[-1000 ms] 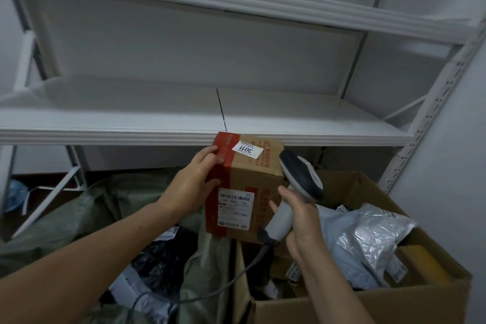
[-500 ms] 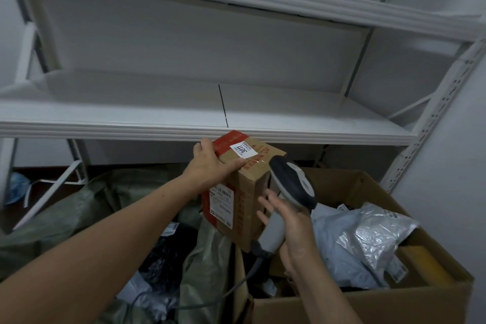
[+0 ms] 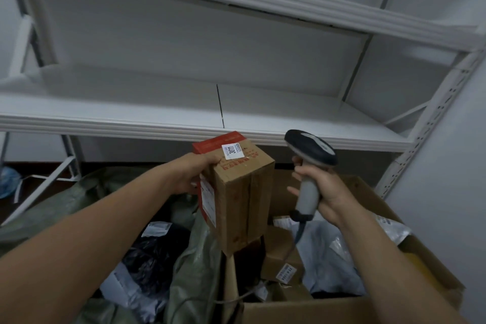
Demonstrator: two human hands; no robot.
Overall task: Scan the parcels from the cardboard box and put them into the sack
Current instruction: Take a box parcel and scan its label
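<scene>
Brown parcel (image 3: 236,197): above the left edge of the cardboard box (image 3: 315,310).
Left hand (image 3: 194,173): fingers curled round the parcel's top.
Right hand (image 3: 324,192): fingers wrapped round scanner (image 3: 311,150), above the box.
Sack (image 3: 192,271): left of the box.

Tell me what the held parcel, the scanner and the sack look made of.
The parcel looks like matte brown cardboard: sharp folded edges, flat panels. The scanner is likely hard plastic: smooth moulded shape, slight sheen on its dark head. The sack seems woven plastic fabric: dull green, creased, slumped.
</scene>
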